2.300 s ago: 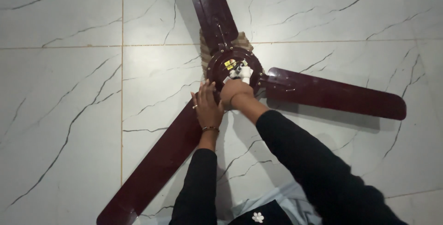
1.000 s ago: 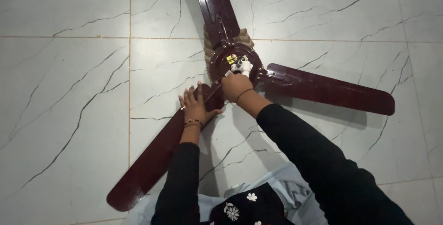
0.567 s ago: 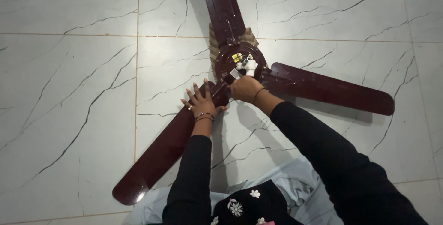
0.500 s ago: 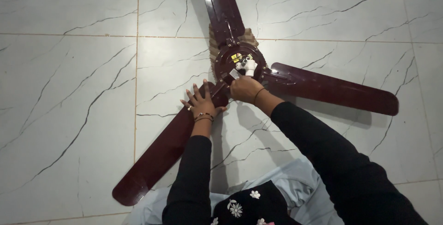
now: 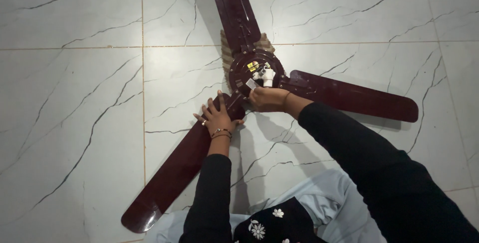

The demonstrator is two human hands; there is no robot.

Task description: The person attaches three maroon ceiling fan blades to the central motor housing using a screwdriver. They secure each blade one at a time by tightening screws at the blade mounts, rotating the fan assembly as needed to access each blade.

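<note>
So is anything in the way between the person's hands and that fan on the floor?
Nothing visible. The left hand lies flat on the near blade, and the right hand rests against the fan hub.

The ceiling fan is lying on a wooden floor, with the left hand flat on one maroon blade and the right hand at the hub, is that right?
Not quite. The head view shows the ceiling fan lying on white marble-patterned floor tiles, not wood. The left hand does lie flat on a maroon blade, the right hand at the hub.
</note>
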